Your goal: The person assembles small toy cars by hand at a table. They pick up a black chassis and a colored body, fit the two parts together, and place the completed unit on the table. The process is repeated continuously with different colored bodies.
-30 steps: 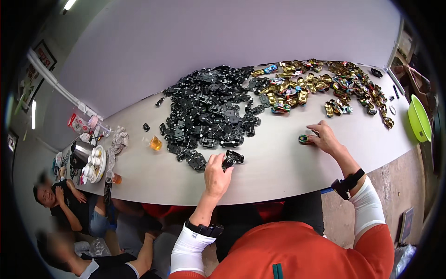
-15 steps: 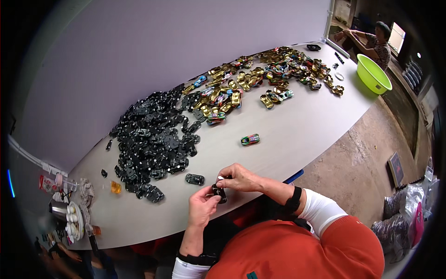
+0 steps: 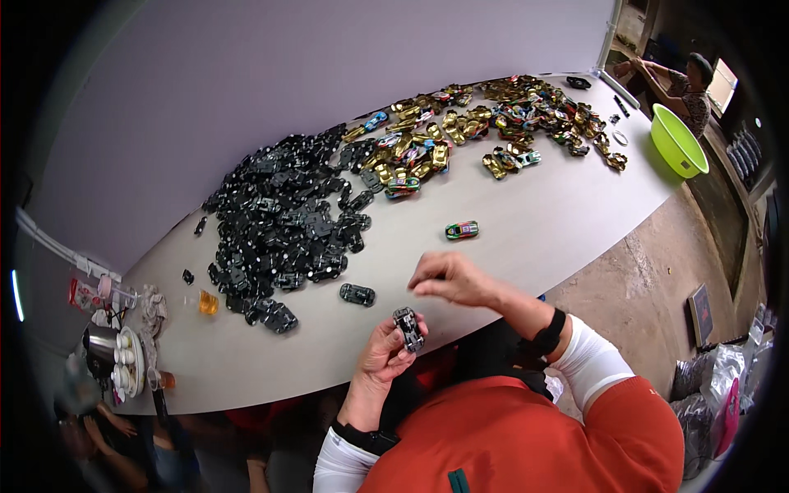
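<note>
Black toy-car chassis sits near, clamped by the fingers of the left hand — seemingly a holding step, next needing a steady grip. Whether fingers of the blurred right hand meet, I cannot tell; farther right lies a multicoloured toy car, while a loose chassis may obstruct the black heap far left.

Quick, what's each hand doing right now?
Left hand: closed, holding a black toy-car base.
Right hand: fingers curled, above the table; contents cannot be told.
</note>
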### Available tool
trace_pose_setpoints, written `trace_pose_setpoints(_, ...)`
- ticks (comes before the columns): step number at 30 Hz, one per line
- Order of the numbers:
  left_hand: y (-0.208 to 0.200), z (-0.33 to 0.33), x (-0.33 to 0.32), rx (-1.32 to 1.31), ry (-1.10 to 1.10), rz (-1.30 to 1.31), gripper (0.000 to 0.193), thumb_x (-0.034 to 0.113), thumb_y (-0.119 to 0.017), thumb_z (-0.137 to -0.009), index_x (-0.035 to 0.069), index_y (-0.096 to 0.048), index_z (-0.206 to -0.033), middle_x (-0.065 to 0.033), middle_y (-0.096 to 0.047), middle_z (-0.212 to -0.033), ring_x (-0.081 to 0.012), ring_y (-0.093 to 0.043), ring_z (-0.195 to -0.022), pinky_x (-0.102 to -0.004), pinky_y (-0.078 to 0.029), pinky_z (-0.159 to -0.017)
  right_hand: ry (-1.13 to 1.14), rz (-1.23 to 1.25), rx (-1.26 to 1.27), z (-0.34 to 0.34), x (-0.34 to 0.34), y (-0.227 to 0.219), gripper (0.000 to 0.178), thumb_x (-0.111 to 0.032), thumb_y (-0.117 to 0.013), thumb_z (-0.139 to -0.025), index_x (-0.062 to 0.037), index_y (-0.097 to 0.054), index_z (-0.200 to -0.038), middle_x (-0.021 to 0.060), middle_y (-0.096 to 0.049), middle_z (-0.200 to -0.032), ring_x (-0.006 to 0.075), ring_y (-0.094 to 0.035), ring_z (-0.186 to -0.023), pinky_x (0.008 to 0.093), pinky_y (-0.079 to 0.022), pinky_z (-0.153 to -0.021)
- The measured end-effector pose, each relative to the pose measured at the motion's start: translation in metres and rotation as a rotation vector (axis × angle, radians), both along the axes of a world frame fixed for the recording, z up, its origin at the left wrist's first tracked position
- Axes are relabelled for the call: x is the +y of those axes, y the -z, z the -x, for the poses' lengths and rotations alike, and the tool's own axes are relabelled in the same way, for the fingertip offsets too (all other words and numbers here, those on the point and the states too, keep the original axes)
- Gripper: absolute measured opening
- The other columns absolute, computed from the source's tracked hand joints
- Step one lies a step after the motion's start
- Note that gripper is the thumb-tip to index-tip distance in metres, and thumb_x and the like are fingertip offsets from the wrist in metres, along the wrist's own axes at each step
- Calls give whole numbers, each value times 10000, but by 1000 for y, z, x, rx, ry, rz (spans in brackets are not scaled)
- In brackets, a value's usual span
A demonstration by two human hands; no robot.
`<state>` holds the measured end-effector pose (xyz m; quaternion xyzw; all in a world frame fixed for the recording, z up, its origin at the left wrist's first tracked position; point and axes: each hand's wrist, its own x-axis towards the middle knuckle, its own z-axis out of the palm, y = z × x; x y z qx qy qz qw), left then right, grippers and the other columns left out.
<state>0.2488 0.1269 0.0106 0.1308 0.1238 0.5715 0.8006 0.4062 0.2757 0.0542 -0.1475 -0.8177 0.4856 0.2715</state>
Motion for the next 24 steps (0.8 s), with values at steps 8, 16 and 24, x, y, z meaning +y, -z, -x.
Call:
trace_pose_setpoints(8,-6,6,-4,123,-119,52,444,166,-694,-768,16,-512,-1144,-151,-597,-1006,-97,-568,-680,-148,-331,-391,377,-541,-671,-29,70,-6,214,-149,-723,-643,-61,-659,-827,111,-552,-900,310,-575,-814,391,-473,-712)
trace_pose_setpoints(16,-7,9,3,170,-201,55,318,143,-666,-792,24,-560,-1067,-158,-599,-1010,-95,-535,-713,-181,-341,-438,216,-378,-325,-22,37,-8,289,-41,-664,-670,-129,-676,-945,105,-539,-936,293,-574,-798,365,-472,-708)
trace_pose_setpoints(24,-5,2,8,226,-193,91,280,129,-659,-795,28,-573,-1042,-167,-602,-992,-103,-537,-699,-184,-355,-448,404,-376,-375,-40,40,0,166,-89,-588,-765,-49,-663,-907,161,-540,-928,321,-574,-816,396,-470,-703)
